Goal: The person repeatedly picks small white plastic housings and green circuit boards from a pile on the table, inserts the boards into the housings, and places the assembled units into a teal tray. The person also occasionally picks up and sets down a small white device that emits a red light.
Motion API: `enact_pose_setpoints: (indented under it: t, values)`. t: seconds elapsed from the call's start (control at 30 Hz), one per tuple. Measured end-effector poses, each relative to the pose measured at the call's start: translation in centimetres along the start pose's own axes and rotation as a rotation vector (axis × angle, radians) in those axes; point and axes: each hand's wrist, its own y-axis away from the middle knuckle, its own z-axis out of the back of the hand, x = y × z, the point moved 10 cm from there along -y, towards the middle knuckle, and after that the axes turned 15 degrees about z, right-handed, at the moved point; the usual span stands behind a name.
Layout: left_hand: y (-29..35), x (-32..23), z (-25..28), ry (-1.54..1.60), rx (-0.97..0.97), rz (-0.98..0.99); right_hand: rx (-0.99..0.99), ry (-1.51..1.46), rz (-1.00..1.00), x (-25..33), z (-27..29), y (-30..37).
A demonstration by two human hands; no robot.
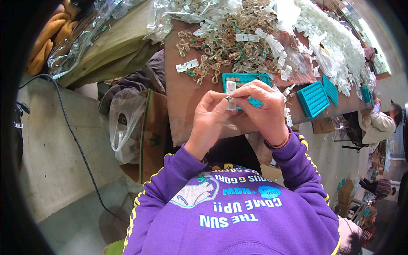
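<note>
My left hand (209, 116) and my right hand (262, 107) meet over the table's near edge, fingertips pinched together. Between them is a small white plastic housing (230, 87), upright, with a translucent part below it. A tiny piece at the fingertips is too small to make out. Just beyond my hands lies a teal tray (225, 77) with small tan round pieces in it, partly covered by my right hand.
Tangled coiled thin cables (212, 63) with green and orange bits heap on the brown table (180, 114). White housings (187, 65) lie loose. Two teal moulded trays (313, 100) sit right, near a large translucent-white heap (331, 46). A cardboard box (148, 131) with a plastic bag stands left.
</note>
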Motion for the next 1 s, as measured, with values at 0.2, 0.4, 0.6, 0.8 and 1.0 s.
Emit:
enact_pose_setpoints:
  t: [0.2, 0.4, 0.6, 0.8, 1.0]
  values:
    - [-0.1, 0.1, 0.2, 0.073, 0.006, 0.004, 0.049, 0.197, 0.179, 1.9, -0.8, 0.9]
    - [-0.2, 0.4, 0.2, 0.101, 0.046, 0.053, -0.157, 0.232, 0.113, -0.2, 1.3, 1.5]
    - [0.0, 0.8, 0.7, 0.101, 0.013, 0.104, 0.138, 0.406, -0.058, -5.7, 0.5, 1.7]
    - [-0.1, 1.0, 0.7, 0.115, 0.003, 0.117, 0.137, 0.351, -0.037, -6.2, 0.2, 2.9]
    - [-0.1, 0.7, 0.5, 0.122, 0.023, 0.099, 0.017, 0.323, 0.001, -5.6, 1.0, 2.0]
